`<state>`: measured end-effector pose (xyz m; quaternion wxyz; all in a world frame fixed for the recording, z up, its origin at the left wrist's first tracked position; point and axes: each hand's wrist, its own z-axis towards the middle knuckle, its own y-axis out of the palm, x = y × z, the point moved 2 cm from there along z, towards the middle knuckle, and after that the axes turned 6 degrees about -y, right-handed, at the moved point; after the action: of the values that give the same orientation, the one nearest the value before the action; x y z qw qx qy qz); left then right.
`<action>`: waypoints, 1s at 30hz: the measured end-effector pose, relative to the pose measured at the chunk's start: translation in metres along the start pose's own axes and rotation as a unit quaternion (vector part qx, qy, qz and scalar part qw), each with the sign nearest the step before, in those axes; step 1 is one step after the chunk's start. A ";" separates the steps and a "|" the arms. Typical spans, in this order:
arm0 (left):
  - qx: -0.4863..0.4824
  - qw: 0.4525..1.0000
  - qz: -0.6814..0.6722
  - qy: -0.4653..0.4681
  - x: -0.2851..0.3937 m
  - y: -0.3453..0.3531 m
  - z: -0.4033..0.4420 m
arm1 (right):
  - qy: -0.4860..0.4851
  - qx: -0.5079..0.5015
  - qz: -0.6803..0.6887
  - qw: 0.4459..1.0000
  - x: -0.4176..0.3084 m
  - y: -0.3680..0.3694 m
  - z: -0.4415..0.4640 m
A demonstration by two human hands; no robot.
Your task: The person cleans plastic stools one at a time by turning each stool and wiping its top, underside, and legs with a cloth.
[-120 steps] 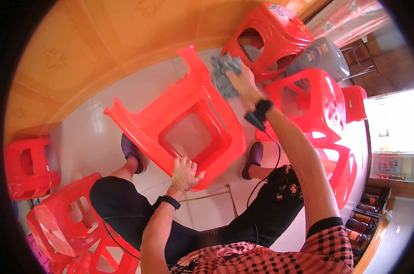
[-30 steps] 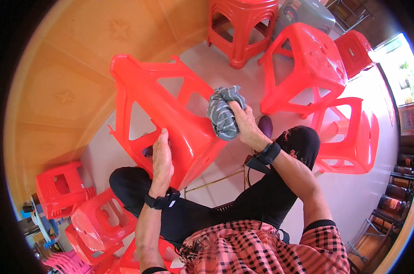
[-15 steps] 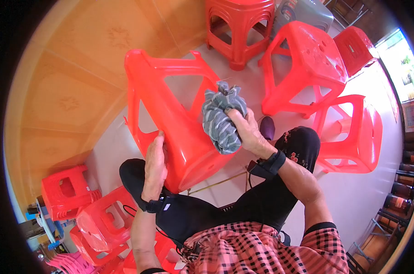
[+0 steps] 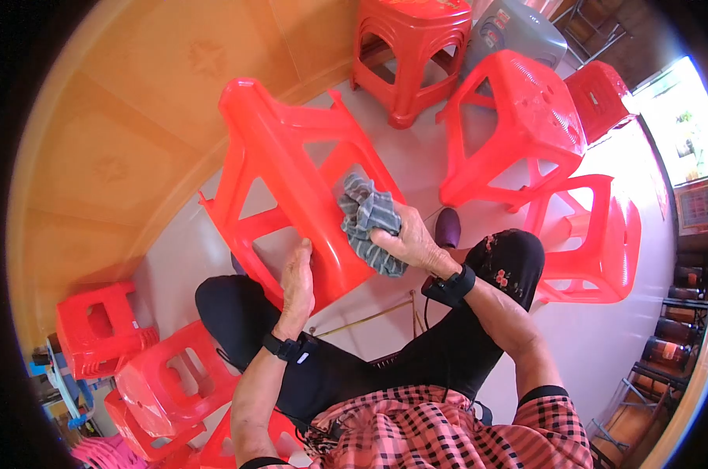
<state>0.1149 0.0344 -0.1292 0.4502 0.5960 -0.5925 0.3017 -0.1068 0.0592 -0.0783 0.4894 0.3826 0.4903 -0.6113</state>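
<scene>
A red plastic stool (image 4: 291,176) is tipped on its side above my knees, its legs pointing up and away. My left hand (image 4: 298,283) grips it by the near left edge; part of the fingers is hidden behind the plastic. Bunched in my right hand (image 4: 415,241) is a grey striped cloth (image 4: 367,223), which lies against the right side of the stool. My thumb presses on the cloth, and the other fingers are mostly out of sight.
Red stools stand at the back (image 4: 411,59) and to the right (image 4: 518,117), near a grey stool (image 4: 514,35). More red stools (image 4: 104,324) are stacked at the lower left. An orange-tan wall (image 4: 135,133) runs along the left. Dark bottles (image 4: 670,352) line a right-hand rack.
The held stool has turned, its seat end swinging out of sight and its legs shifting. My right hand has brought the cloth slightly left and down; my left hand has moved right with the stool.
</scene>
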 end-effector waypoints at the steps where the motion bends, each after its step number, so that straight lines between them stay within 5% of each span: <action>1: -0.015 0.999 0.032 -0.010 0.000 0.002 -0.004 | 0.013 -0.010 0.002 1.000 0.009 0.003 -0.001; 7: -0.045 0.996 0.073 -0.021 -0.070 -0.007 -0.001 | 0.070 0.000 -0.007 0.998 0.043 0.026 -0.004; 12: -0.075 0.988 0.113 -0.078 -0.061 -0.003 -0.007 | 0.079 0.057 0.039 0.994 0.049 0.048 0.049; 18: -0.095 0.990 0.067 -0.078 -0.067 -0.005 -0.009 | -0.096 0.033 -0.178 0.979 0.019 0.071 0.209; 20: -0.102 0.990 0.051 -0.084 -0.068 -0.002 -0.012 | -0.208 0.137 -0.215 0.944 0.019 0.085 0.271; 25: -0.116 0.987 0.064 -0.091 -0.069 -0.008 -0.011 | -0.006 0.065 -0.250 0.966 0.028 0.086 0.333; 30: -0.127 0.981 0.101 -0.106 -0.069 -0.008 -0.008 | -0.047 0.091 -0.124 0.987 0.030 0.082 0.272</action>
<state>0.1159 0.0710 -0.1887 0.4242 0.4992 -0.7278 0.2027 -0.0306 -0.2153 -0.0635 0.3958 0.3329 0.4524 -0.7266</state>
